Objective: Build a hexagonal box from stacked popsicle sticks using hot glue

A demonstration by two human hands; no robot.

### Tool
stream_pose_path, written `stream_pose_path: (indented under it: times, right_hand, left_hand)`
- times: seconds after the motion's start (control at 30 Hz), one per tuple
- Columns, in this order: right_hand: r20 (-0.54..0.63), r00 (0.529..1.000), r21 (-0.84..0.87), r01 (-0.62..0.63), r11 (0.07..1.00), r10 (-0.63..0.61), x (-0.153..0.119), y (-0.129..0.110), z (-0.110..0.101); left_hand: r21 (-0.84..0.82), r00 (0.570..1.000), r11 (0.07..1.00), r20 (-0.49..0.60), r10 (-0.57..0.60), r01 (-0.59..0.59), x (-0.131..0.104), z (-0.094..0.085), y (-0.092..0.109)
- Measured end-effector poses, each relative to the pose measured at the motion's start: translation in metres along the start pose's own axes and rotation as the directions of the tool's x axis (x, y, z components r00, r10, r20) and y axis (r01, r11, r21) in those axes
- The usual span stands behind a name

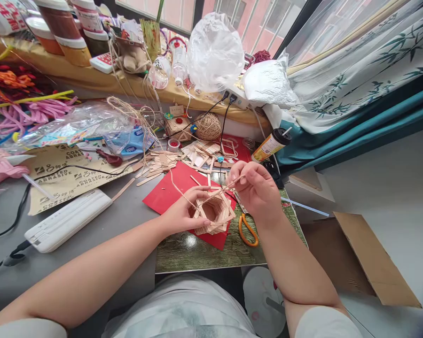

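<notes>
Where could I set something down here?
Gray table between the white device and your left arm; also the green mat between the red paper and its near edge. Crowded: behind the red paper, among wooden sticks, and the windowsill, with jars.

The left arm (102,267) is being held out diagonally from the lower left, with the wrist being kept nearly in line with the forearm. The left hand (188,211) is being held with fingers (199,189) and thumb (198,223) parted and curving forward. The right arm (292,258) is being bent at the elbow, its forearm being angled steeply inward. The right hand (259,188) is being held beyond the left, its fingers being curled and its thumb being pressed in a pinch.
</notes>
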State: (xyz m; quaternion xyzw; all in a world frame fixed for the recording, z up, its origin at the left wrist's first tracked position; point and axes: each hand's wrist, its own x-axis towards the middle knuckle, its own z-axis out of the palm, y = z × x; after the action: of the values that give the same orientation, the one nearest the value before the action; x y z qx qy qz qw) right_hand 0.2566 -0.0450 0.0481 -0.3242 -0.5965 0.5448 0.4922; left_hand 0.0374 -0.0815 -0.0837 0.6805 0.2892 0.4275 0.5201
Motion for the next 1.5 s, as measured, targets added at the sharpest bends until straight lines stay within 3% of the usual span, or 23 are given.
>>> stream_pose_path:
  times: [0.13, 0.43, 0.6, 0.7, 0.8, 0.97, 1.07, 1.3, 1.5]
  right_hand:
    - [-0.079, 0.997, 0.076, 0.025, 0.997, -0.019, 0.005, 0.007, -0.009]
    - [-0.239, 0.970, -0.010, 0.035, 0.999, -0.037, 0.011, 0.001, -0.023]
    - [-0.234, 0.972, -0.137, -0.042, 0.990, 0.009, 0.001, 0.029, -0.034]
    - [-0.435, 0.900, -0.250, -0.137, 0.958, 0.015, -0.026, 0.059, -0.040]
    - [-0.574, 0.819, -0.245, -0.186, 0.952, 0.012, -0.063, 0.083, -0.044]
    - [-0.383, 0.894, -0.153, -0.309, 0.939, 0.231, -0.110, 0.096, -0.049]
    - [-0.317, 0.893, -0.095, -0.365, 0.926, 0.319, -0.119, 0.098, -0.047]
    - [-0.212, 0.795, 0.361, -0.477, 0.801, 0.569, -0.113, 0.082, -0.043]
    - [-0.180, 0.829, 0.597, -0.336, 0.729, 0.530, -0.075, 0.039, -0.046]
  left_hand:
    - [0.011, 1.000, 1.000, 0.003, 0.008, -0.008, -0.001, 0.000, -0.001]
    - [0.019, 1.000, 1.000, 0.019, -0.025, 0.024, 0.000, -0.001, -0.001]
    - [0.042, 1.000, 0.999, 0.018, -0.026, 0.025, -0.001, -0.003, 0.002]
    - [0.048, 0.999, 0.998, 0.015, -0.046, 0.046, -0.002, -0.004, 0.004]
    - [0.035, 0.997, 0.997, 0.014, -0.070, 0.069, -0.002, -0.003, 0.003]
    - [-0.006, 0.997, 0.997, 0.003, -0.081, 0.081, -0.001, -0.002, 0.000]
    - [-0.015, 0.994, 0.994, -0.004, -0.105, 0.105, -0.001, -0.001, -0.001]
    - [0.034, 0.990, 0.990, -0.011, -0.137, 0.138, 0.000, -0.002, 0.000]
    - [-0.017, 0.989, 0.988, 0.000, -0.151, 0.151, -0.001, -0.002, -0.002]
